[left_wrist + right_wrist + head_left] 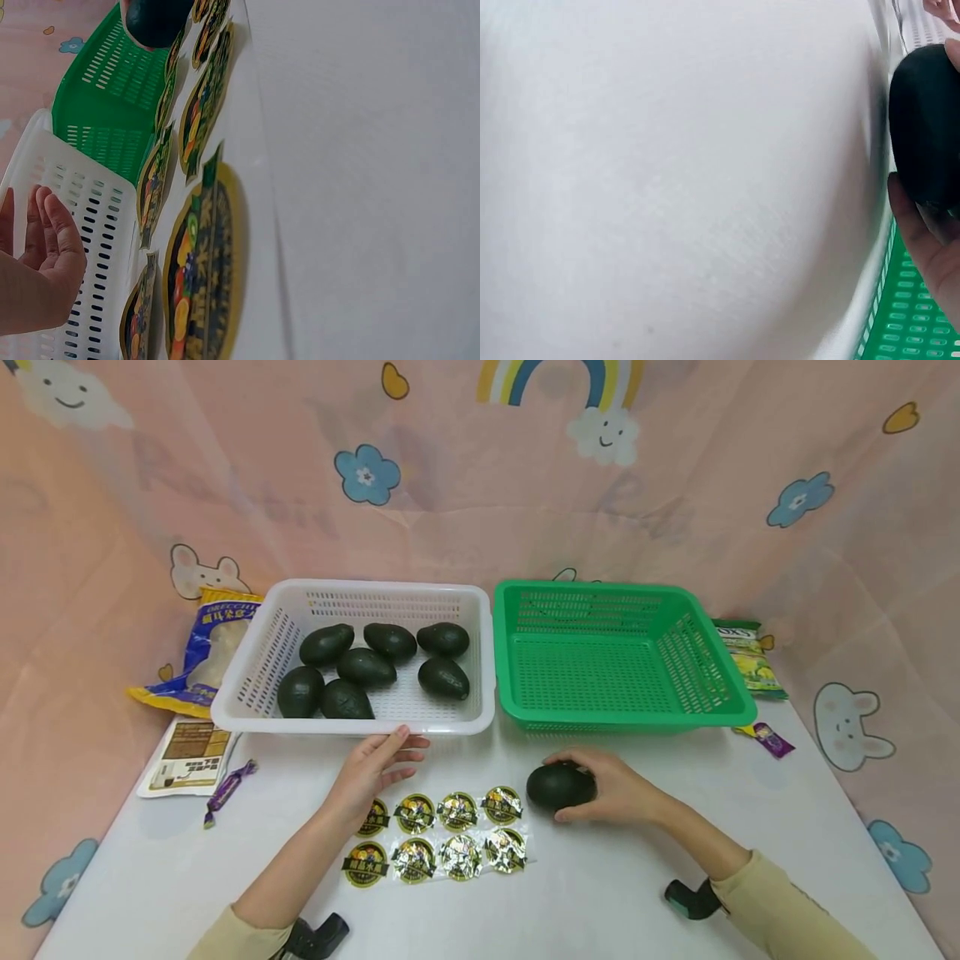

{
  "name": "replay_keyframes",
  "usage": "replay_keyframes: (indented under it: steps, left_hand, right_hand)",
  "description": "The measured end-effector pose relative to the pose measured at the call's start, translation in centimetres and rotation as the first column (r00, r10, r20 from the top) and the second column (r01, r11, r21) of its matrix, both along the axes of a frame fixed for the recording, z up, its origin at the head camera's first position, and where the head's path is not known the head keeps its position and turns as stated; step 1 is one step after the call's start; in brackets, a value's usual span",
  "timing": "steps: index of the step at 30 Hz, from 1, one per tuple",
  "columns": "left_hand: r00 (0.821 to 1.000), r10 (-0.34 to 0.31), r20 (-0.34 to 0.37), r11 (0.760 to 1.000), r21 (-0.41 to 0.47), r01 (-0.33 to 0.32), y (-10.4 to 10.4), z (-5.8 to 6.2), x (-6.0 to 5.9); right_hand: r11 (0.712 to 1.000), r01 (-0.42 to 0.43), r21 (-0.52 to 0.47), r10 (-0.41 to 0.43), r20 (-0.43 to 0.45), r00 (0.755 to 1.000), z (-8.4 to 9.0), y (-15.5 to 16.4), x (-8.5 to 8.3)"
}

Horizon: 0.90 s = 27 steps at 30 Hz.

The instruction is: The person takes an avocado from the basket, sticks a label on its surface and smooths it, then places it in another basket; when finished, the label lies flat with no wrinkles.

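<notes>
My right hand grips a dark avocado that sits on the white table in front of the green basket. In the right wrist view the avocado fills the right edge with my thumb under it. My left hand hovers with relaxed fingers just before the white basket, above a sheet of round stickers. That hand holds nothing. Several more avocados lie in the white basket. The left wrist view shows the stickers and my left hand near the white basket wall.
The green basket holds nothing. A blue and yellow snack bag and a flat packet lie left of the white basket, with a purple candy. A green packet and another candy lie right of the green basket.
</notes>
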State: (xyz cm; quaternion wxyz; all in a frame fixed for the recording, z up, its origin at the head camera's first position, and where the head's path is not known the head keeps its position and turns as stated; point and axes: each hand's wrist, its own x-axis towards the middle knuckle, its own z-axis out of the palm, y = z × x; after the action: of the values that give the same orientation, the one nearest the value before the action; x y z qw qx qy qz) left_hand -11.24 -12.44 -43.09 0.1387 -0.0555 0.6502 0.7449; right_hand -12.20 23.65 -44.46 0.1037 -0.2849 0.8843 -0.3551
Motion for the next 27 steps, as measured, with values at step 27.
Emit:
replay_keyframes:
  steps: [27]
  left_hand:
    - [0.774,-0.586,-0.239,0.595,-0.776,0.21,2.9,-1.3,2.6]
  right_hand:
    - [0.999,-0.03,-0.019,0.026,-0.194,0.981,1.4,-1.1,0.5]
